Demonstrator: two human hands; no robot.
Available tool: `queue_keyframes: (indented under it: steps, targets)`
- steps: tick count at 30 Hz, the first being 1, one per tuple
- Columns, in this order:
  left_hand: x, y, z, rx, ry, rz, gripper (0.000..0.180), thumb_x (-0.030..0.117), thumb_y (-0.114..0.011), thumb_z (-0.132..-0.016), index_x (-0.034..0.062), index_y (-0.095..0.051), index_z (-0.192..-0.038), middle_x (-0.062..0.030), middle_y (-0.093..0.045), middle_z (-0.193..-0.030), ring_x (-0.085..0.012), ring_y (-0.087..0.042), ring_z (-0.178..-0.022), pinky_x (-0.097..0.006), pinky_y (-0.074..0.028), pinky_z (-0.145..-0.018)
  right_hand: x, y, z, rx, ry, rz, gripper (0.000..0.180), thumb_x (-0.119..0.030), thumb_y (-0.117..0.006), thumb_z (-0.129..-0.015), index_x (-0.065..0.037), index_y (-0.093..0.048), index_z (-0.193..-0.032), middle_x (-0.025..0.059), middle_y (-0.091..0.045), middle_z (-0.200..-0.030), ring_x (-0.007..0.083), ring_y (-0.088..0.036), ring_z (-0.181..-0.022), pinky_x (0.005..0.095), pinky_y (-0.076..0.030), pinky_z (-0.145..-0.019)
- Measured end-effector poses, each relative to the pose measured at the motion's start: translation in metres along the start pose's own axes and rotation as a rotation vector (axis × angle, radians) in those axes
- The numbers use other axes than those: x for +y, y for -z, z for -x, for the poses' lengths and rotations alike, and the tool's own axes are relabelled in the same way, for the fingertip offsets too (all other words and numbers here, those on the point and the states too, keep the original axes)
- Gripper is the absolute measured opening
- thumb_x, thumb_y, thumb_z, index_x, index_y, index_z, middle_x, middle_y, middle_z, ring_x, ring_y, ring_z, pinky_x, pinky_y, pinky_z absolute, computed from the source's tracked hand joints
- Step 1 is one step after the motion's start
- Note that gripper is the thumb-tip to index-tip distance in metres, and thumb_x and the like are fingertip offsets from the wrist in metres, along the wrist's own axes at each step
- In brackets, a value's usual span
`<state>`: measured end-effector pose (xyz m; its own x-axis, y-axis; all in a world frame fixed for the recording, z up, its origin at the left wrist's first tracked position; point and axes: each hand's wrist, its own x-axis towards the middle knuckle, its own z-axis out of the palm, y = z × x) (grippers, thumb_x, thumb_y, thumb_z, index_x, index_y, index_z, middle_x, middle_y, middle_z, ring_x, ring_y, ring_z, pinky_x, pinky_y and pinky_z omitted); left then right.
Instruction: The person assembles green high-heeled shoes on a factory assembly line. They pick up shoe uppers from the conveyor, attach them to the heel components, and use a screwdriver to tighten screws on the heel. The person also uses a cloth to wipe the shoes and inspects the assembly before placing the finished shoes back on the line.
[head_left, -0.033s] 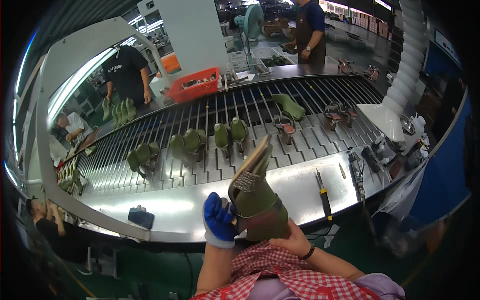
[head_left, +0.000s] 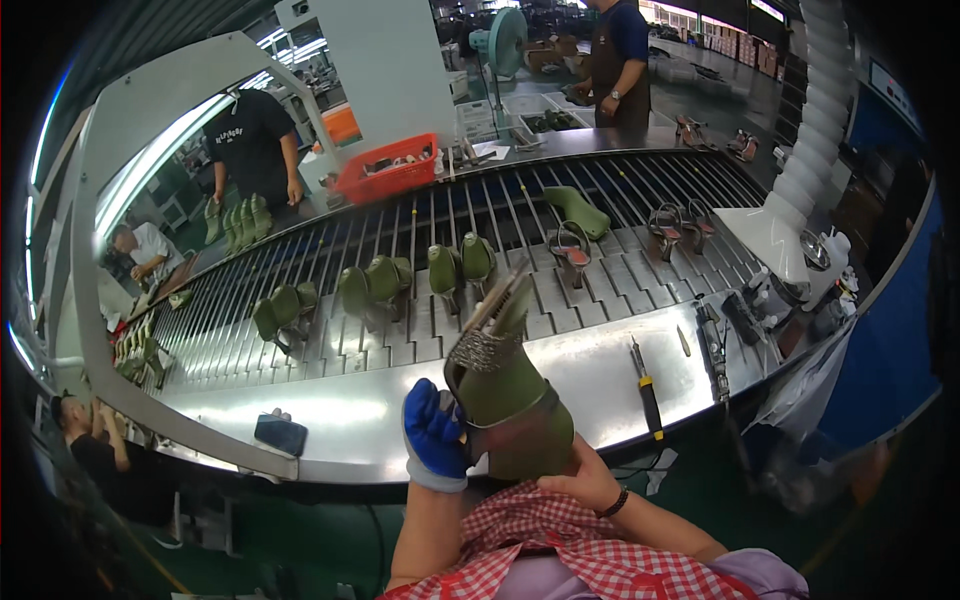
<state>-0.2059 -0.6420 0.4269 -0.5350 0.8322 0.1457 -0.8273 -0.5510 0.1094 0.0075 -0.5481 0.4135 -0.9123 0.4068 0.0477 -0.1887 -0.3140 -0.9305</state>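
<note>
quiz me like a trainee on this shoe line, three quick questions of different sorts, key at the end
1. Which hand wears the blue glove?
2. True or false: the yellow-and-black handled tool lies to the right of the held green shoe last.
3. Where is the red basket? a) on the floor b) beyond the slatted conveyor c) beside the phone

Key
1. The left hand; the right hand is ungloved.
2. True; it lies on the steel counter.
3. b
</note>
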Motion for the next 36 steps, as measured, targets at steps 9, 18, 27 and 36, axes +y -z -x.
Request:
queue_keyframes:
  steps: [9, 18, 27, 36]
  targets:
    - [-0.014, -0.035, 0.017, 0.583, -0.189, -0.458, 0.017, 0.030, -0.054, -0.094, 0.0179, -0.059, -0.084, 0.0054, -0.060, -0.074, -0.0043, -0.050, -0.060, -0.017, -0.035, -0.045, -0.016, -0.007, -0.024, -0.235, 0.042, -0.061, 0.073, -0.013, -0.075, -0.080, 0.001, -0.036, -0.140, 0.0104, -0.056, -0.127, 0.0181, -0.054, -0.116, 0.0347, -0.043, -0.100]
    - [-0.007, -0.021, 0.009, 0.823, -0.163, -0.504, 0.025, 0.029, -0.064, -0.088, 0.0199, -0.049, -0.071, 0.0044, -0.047, -0.065, -0.0084, -0.045, -0.057, -0.019, -0.037, -0.049, 0.013, -0.020, -0.017, -0.124, -0.251, -0.364, 0.054, -0.005, -0.066, -0.079, 0.001, -0.048, -0.130, 0.0085, -0.059, -0.122, 0.0157, -0.057, -0.110, 0.0312, -0.047, -0.092]
    - [0.011, -0.013, 0.002, 0.841, -0.034, -0.500, 0.035, 0.024, -0.061, -0.090, 0.0199, -0.040, -0.063, 0.0051, -0.036, -0.056, -0.0075, -0.034, -0.049, -0.021, -0.026, -0.043, 0.028, -0.029, -0.007, -0.129, -0.266, -0.314, 0.051, -0.005, -0.064, -0.080, 0.000, -0.050, -0.128, 0.0082, -0.060, -0.118, 0.0157, -0.058, -0.104, 0.0307, -0.048, -0.090]
    - [0.013, -0.029, -0.001, 0.754, -0.117, -0.701, 0.032, 0.023, -0.061, -0.091, 0.0175, -0.042, -0.066, 0.0048, -0.037, -0.058, -0.0065, -0.032, -0.049, -0.019, -0.025, -0.043, 0.011, -0.024, -0.009, -0.155, -0.282, -0.358, 0.048, -0.002, -0.066, -0.079, 0.000, -0.051, -0.125, 0.0092, -0.064, -0.106, 0.0146, -0.063, -0.083, 0.0292, -0.054, -0.072]
